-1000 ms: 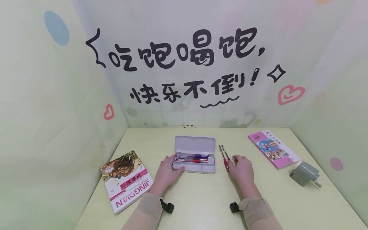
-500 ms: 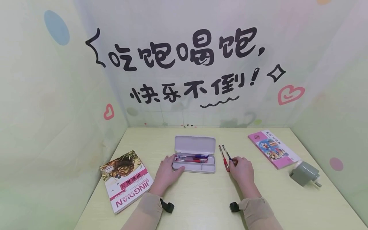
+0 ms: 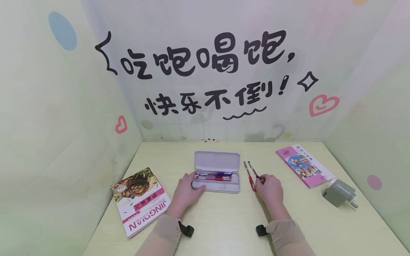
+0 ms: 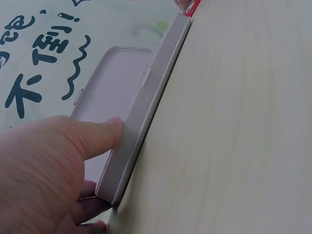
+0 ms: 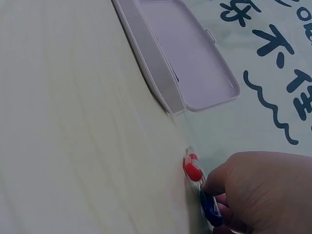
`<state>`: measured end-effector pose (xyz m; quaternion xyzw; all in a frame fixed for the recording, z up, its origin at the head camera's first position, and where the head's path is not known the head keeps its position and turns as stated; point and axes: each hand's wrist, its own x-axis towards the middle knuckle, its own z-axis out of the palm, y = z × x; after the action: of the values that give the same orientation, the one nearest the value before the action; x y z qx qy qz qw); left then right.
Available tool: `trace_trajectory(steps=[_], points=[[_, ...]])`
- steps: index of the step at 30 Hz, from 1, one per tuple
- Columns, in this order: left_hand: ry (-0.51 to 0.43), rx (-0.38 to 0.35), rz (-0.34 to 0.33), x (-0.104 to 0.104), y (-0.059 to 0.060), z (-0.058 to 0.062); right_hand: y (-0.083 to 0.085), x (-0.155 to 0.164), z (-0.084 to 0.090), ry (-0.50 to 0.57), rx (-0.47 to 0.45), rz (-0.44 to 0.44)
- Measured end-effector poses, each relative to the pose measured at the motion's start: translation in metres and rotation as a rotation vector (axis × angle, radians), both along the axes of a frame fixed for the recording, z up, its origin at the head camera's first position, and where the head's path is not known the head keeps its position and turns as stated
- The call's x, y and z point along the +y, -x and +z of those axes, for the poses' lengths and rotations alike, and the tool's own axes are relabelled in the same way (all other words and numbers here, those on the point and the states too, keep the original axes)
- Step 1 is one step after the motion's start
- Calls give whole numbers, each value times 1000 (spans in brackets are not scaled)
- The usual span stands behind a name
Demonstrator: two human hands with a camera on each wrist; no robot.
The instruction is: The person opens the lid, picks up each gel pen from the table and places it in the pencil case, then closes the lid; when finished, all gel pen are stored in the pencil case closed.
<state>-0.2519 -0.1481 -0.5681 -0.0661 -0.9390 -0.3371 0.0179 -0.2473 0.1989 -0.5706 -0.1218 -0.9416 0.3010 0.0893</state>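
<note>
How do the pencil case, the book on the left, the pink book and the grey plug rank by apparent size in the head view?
1. Book on the left, though it lies nearer the camera.
2. Pencil case, lid open, and pink book: too alike to rank.
3. Grey plug, clearly smallest.

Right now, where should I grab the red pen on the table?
Probably pinch the red pen at its near capped end, coming from the right, where the right hand already pinches the blue pen. It lies flat, its far tip pointing away, and the pencil case crowds its left side.
</note>
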Motion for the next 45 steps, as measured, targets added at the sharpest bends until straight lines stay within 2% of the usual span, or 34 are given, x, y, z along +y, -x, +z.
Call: trace_trajectory(steps=[6,11,16,22,30,36,40,45], points=[[-6,-4,0,1,-1,0,-1,-2,8,39,28,-27],[-9,2,-3,0,0,1,2,-12,19,87,154,-26],[-14,2,-5,0,0,1,5,-29,24,100,294,47],[-13,5,-2,0,0,-1,10,-55,27,20,432,217],[-9,1,3,0,1,-2,21,-87,29,-196,419,408],[1,-5,6,1,-1,-6,27,-99,24,-334,322,473],[-5,11,5,2,-2,-7,29,-105,23,-340,236,484],[-11,34,2,2,-3,-7,31,-111,24,-352,173,503]])
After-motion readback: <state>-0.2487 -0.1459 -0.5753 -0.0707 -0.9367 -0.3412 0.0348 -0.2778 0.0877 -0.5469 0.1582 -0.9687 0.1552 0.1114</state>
